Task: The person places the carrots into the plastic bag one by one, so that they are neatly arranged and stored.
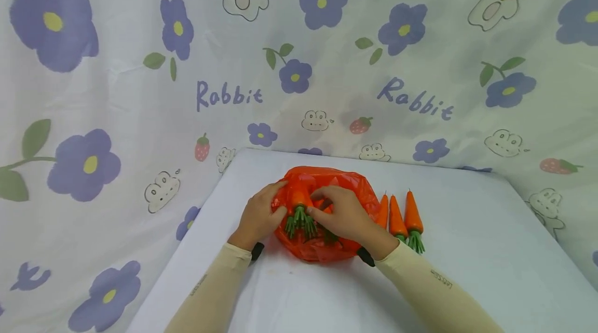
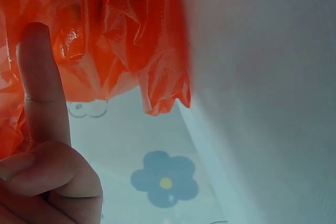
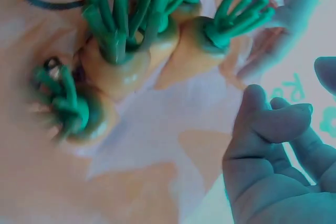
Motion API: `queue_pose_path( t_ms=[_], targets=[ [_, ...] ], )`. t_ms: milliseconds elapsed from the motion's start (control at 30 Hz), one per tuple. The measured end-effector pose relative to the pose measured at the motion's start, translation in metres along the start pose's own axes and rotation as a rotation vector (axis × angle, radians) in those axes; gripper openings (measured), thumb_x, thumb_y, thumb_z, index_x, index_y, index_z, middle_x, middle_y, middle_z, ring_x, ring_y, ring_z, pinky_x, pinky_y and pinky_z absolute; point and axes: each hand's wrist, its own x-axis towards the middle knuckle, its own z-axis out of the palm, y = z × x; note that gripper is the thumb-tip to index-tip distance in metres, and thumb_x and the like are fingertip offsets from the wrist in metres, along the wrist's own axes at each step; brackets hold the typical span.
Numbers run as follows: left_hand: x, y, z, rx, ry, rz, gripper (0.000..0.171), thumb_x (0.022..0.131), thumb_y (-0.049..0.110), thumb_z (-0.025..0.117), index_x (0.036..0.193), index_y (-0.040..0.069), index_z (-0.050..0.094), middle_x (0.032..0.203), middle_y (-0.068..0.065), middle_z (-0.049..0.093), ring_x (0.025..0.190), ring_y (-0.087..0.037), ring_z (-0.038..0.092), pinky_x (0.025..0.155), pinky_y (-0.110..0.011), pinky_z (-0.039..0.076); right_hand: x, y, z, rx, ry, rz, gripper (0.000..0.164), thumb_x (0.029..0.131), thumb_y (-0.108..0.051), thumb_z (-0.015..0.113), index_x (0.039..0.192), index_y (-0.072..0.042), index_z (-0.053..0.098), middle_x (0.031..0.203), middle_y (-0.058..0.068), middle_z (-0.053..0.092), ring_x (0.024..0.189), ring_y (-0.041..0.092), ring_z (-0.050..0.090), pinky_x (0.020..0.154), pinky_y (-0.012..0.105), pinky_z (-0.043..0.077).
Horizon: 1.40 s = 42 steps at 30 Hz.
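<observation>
A translucent red plastic bag (image 1: pixel 322 257) sits on the white table with its mouth spread, several toy carrots (image 1: pixel 299 195) in it, their green tops toward me. My left hand (image 1: pixel 259 216) is at the bag's left side. In the left wrist view its straight index finger (image 2: pixel 42 82) lies against the crinkled film. Over the bag's right part is my right hand (image 1: pixel 343 213), its thumb close to the carrot tops. In the right wrist view that hand's fingers (image 3: pixel 252 129) bend loosely beside the orange carrots (image 3: pixel 197 51), with nothing visible between them.
Three more carrots (image 1: pixel 412 213) lie side by side on the table (image 1: pixel 472 250), just right of the bag. A white curtain (image 1: pixel 140 99) with purple flowers and rabbits hangs behind and to the left of the table.
</observation>
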Motion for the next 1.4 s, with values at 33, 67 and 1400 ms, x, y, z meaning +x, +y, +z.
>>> queue_pose_path(
  t_ms=[33, 67, 1400],
  targets=[
    [0.0, -0.001, 0.001, 0.01, 0.004, -0.001, 0.058, 0.091, 0.019, 0.061, 0.149, 0.012, 0.059, 0.144, -0.005, 0.063, 0.127, -0.027, 0.063, 0.107, -0.05, 0.052, -0.004, 0.0, -0.004, 0.008, 0.013, -0.024, 0.031, 0.095, -0.032, 0.079, 0.121, -0.016, 0.074, 0.112, -0.009, 0.07, 0.094, 0.017, 0.069, 0.079, 0.031, 0.061],
    [0.0, -0.002, 0.001, 0.016, 0.01, -0.002, 0.058, 0.092, 0.02, 0.061, 0.149, 0.012, 0.059, 0.144, -0.005, 0.063, 0.127, -0.028, 0.063, 0.107, -0.051, 0.051, -0.008, 0.001, -0.008, 0.015, 0.026, -0.045, 0.029, 0.095, -0.03, 0.079, 0.12, -0.017, 0.074, 0.112, -0.01, 0.07, 0.094, 0.016, 0.069, 0.079, 0.031, 0.061],
    [-0.001, -0.005, 0.005, 0.024, 0.01, -0.013, 0.067, 0.086, 0.022, 0.072, 0.151, 0.015, 0.056, 0.143, -0.004, 0.063, 0.127, -0.027, 0.063, 0.107, -0.051, 0.051, -0.118, 0.109, -0.101, -0.199, 0.416, 0.282, 0.046, 0.093, -0.034, 0.081, 0.131, -0.01, 0.07, 0.116, 0.01, 0.075, 0.1, 0.026, 0.069, 0.073, 0.029, 0.056]
  ],
)
